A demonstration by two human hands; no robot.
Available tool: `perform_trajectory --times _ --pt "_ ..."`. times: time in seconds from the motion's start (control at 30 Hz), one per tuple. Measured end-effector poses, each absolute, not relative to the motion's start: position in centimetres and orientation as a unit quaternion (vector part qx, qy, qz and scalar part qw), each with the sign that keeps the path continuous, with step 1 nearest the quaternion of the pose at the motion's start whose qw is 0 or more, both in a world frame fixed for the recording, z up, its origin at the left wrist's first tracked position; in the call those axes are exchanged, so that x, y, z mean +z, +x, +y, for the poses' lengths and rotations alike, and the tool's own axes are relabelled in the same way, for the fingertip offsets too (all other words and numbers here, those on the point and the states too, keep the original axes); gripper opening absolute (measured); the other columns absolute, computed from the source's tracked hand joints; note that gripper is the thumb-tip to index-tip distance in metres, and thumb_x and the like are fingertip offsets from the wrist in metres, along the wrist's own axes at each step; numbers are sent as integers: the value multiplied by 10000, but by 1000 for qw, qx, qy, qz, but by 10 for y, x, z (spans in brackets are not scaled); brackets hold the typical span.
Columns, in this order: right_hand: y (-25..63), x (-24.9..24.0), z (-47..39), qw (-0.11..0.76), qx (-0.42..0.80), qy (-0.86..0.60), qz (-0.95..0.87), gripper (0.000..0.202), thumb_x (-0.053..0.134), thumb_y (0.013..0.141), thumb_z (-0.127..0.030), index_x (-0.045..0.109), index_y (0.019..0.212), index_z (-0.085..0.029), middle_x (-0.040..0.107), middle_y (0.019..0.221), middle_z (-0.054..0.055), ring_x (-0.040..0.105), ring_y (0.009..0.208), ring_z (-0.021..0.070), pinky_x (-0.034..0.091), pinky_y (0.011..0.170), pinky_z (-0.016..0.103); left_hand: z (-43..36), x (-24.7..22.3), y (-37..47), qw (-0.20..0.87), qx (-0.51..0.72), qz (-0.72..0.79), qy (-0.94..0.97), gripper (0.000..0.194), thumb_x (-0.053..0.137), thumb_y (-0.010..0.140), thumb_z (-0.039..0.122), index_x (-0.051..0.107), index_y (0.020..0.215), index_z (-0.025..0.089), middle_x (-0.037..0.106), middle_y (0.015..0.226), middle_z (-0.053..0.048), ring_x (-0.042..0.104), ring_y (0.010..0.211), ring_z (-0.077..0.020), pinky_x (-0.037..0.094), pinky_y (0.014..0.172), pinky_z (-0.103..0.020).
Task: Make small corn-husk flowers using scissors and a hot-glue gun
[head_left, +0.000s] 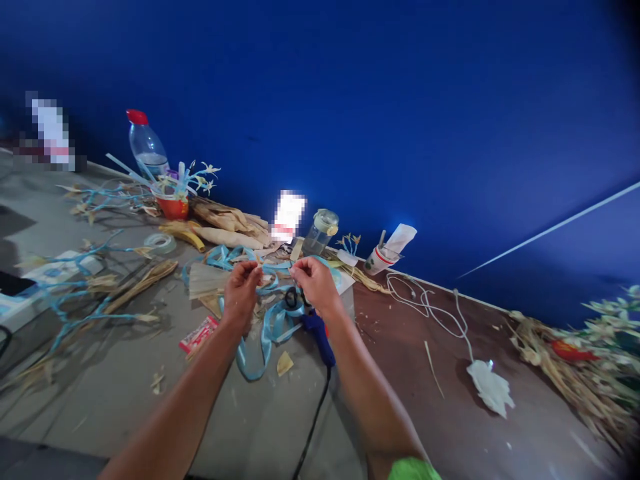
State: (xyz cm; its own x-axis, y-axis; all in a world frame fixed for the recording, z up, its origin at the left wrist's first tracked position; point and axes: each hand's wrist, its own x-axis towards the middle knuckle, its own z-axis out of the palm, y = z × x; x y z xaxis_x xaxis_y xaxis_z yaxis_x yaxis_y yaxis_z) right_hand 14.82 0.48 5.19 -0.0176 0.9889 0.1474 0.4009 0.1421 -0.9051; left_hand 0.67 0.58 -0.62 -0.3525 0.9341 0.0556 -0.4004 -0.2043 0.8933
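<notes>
My left hand [243,293] is closed in a pinch above the table, and what its fingertips hold is too small to make out. Across from it, my right hand [316,283] also pinches, with a tiny thing at the fingertips that I cannot identify. Light blue ribbon [267,340] lies in loops under and between both hands. A blue glue gun [320,340] rests by my right wrist, its black cord running toward me. Black scissor handles [291,298] show partly under my right hand. A dry husk piece [285,363] lies in front of the ribbon.
Dried husks [230,220] lie along the blue wall, near a red cup [173,205] and a plastic bottle [147,147]. Blue stems with pale flowers [75,293] spread at left. A clear jar [320,232], a white cup [380,259] and a white cable [425,300] stand or lie farther right.
</notes>
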Motion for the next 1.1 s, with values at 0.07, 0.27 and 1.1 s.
perform_trajectory --times 0.07,0.27,1.1 --pt "141 45 2 438 363 -544 -616 208 606 726 -356 612 785 -157 630 716 2 563 651 127 459 637 238 7 -6 6 461 723 420 297 282 741 647 359 601 797 165 567 655 37 469 546 -73 376 553 -203" --pt "111 36 -6 401 329 -573 -634 177 597 755 -327 627 734 -154 661 716 22 577 655 136 459 658 250 3 -6 8 457 713 439 301 292 746 644 354 598 815 169 580 674 34 504 575 -88 415 584 -216" --pt "143 39 11 449 328 -580 -596 241 529 765 -373 630 705 -162 601 622 -14 523 593 121 415 585 220 -5 1 18 499 673 410 361 203 756 640 295 612 722 178 582 595 33 511 543 -92 417 534 -217"
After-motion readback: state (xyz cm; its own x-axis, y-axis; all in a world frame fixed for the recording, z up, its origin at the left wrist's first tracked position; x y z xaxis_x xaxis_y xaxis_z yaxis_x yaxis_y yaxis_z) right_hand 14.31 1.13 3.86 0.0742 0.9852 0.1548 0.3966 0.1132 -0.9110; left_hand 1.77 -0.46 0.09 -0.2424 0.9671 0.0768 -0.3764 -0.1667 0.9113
